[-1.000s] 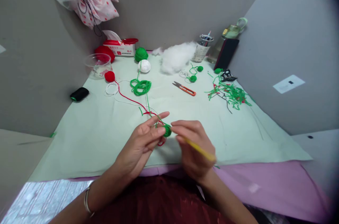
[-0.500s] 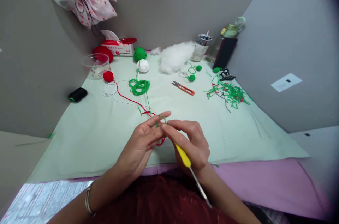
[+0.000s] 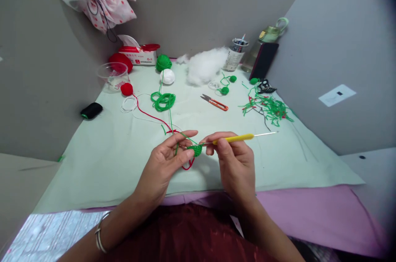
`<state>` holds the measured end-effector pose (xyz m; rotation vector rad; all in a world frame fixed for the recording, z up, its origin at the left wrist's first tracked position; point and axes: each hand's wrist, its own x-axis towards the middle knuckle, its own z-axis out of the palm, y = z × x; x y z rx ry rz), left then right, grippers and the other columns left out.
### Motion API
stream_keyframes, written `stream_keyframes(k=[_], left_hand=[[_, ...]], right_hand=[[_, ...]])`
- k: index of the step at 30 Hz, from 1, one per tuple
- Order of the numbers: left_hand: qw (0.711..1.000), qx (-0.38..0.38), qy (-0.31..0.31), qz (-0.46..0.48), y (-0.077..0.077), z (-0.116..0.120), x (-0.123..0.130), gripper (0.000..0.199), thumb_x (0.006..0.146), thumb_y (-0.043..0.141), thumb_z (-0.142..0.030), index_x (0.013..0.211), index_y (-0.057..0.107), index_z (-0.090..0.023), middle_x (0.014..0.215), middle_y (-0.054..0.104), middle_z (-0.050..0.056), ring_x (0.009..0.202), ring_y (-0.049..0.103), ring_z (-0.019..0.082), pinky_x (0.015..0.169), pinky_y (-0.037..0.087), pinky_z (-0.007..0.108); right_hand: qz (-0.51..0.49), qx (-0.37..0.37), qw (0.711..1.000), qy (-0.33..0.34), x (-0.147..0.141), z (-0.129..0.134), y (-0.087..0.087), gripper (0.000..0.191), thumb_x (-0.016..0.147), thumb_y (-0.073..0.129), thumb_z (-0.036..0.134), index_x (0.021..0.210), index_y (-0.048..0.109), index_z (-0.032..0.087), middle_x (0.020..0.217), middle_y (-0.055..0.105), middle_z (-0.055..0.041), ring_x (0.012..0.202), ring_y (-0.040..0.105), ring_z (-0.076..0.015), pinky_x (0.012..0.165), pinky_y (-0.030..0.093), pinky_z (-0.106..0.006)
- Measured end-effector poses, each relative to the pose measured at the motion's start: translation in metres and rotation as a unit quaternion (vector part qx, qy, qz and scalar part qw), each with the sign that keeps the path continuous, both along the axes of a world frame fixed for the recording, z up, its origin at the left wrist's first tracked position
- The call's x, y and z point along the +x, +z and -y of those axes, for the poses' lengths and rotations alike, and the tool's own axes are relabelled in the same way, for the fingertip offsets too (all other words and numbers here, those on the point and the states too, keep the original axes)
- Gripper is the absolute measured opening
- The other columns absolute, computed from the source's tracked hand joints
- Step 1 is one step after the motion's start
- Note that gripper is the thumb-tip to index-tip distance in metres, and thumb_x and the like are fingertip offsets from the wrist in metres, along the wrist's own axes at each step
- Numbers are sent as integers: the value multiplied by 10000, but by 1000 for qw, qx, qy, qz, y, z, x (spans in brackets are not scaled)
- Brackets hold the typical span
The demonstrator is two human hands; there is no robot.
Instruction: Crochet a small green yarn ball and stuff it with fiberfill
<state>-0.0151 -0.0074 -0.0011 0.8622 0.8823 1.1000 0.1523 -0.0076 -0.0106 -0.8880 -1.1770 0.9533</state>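
A small green crochet piece (image 3: 196, 150) is pinched between the thumb and fingers of my left hand (image 3: 168, 161). Green yarn runs over my raised left index finger, back to a loose green yarn coil (image 3: 163, 101). My right hand (image 3: 236, 163) grips a crochet hook by its yellow handle (image 3: 235, 138). The hook lies nearly level, its left end at the top edge of the crochet piece and its other metal end pointing right. Below my left fingers hangs a loop of red yarn (image 3: 188, 167), leading back to a red yarn ball (image 3: 126, 89).
Orange thread snips (image 3: 214, 102) lie beyond my hands. White stuffing (image 3: 206, 67), a white ball (image 3: 167, 76) and a green yarn ball (image 3: 163, 63) sit farther back. To the right are green yarn scraps (image 3: 272, 109), a phone (image 3: 264, 61) and a bottle (image 3: 269, 35). Black thread (image 3: 91, 110) lies left.
My right hand has moved right, and the hook has swung from slanting down toward me to nearly level. The green crochet piece, hidden behind my fingers before, now shows.
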Motion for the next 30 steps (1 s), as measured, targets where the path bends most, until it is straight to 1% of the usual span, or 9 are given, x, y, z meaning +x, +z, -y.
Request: stream_keyframes(k=[3,7,11,13,15,18,21,25,30], left_hand=[[1000,10,10,3,0,-1,-3,300,851,857,-295,1146,837,-344,912,644,-17,792,531,112,775,445,231],[999,15,35,-9,0,1,-1,309,838,863,-240,1132,843,-335,872,624,-28,756,510,92,742,451,193],[998,7,58,17,1,5,6,365,823,888,-244,1176,822,-310,852,652,-27,774,547,93,745,468,180],[996,-46,22,69,2,5,7,450,806,909,-289,1243,799,-278,778,628,-39,693,517,76,738,477,187],[987,-104,-24,120,5,3,5,467,808,908,-306,1254,798,-223,624,511,-89,532,361,33,723,481,195],[982,-121,-27,146,8,-2,1,413,812,895,-257,1210,818,-181,573,443,-124,470,158,5,717,469,197],[990,-84,-9,114,9,-4,1,434,784,909,-259,1208,822,-214,753,614,-46,567,392,34,705,443,197],[998,-43,21,50,4,-1,6,456,765,933,-297,1207,827,-254,886,687,8,879,593,139,834,462,232],[992,-86,-13,94,1,-1,7,511,748,948,-340,1229,820,-228,757,660,-13,659,501,85,700,439,214]], right_hand=[[-2,-4,1000,12,1,2,2,213,1078,588,302,1003,777,240,928,774,-11,731,683,-123,723,583,-275],[150,91,984,-39,-1,9,6,214,1083,542,187,1076,750,240,951,786,-17,769,710,-133,737,591,-280],[337,272,897,-90,-5,12,-1,266,1039,566,110,1221,722,226,1036,799,-85,897,749,-204,764,611,-341],[382,302,866,-115,-5,12,-5,294,1004,616,85,1231,741,225,1095,793,-114,959,754,-227,774,615,-348],[348,279,888,-114,-4,11,-4,314,991,623,67,1219,756,238,1088,793,-105,962,751,-225,777,615,-345],[187,189,960,-84,-1,10,2,291,1027,571,87,1147,773,258,954,787,-46,825,715,-183,719,594,-324],[104,123,986,-41,-1,7,9,239,1040,586,135,1049,792,255,938,786,-28,815,705,-168,701,581,-303],[145,124,981,-33,-6,6,6,235,1025,616,121,1081,793,265,984,802,-29,880,739,-176,753,604,-311],[328,273,897,-119,-7,11,-8,355,979,674,75,1267,766,260,1149,794,-90,976,728,-214,813,594,-363]])
